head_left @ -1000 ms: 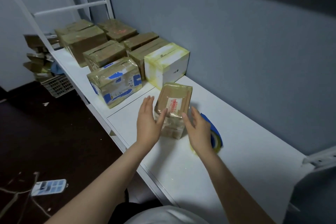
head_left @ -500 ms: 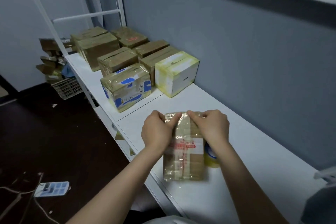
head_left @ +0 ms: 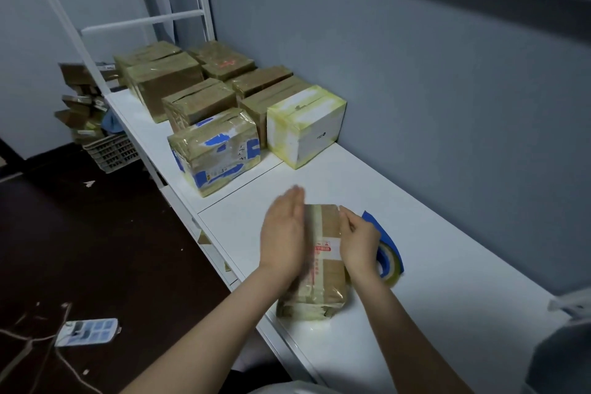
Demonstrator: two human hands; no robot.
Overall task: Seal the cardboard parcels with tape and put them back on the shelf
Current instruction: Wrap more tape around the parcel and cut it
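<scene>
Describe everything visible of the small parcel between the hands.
The small parcel is a brown cardboard box wrapped in glossy clear tape, with a white label printed in red across its top. It lies flat on the white shelf. The left hand presses flat on its left side; the right hand grips its right edge.

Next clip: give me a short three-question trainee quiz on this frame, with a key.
1. True or false: the left hand is a closed fist.
2. The tape roll lies: A) beside the right hand; B) on the floor; C) atop the white box.
3. Fill in: the parcel between the hands lies on the white ____.
Key: 1 false, it is flat and open; 2 A; 3 shelf.
</scene>
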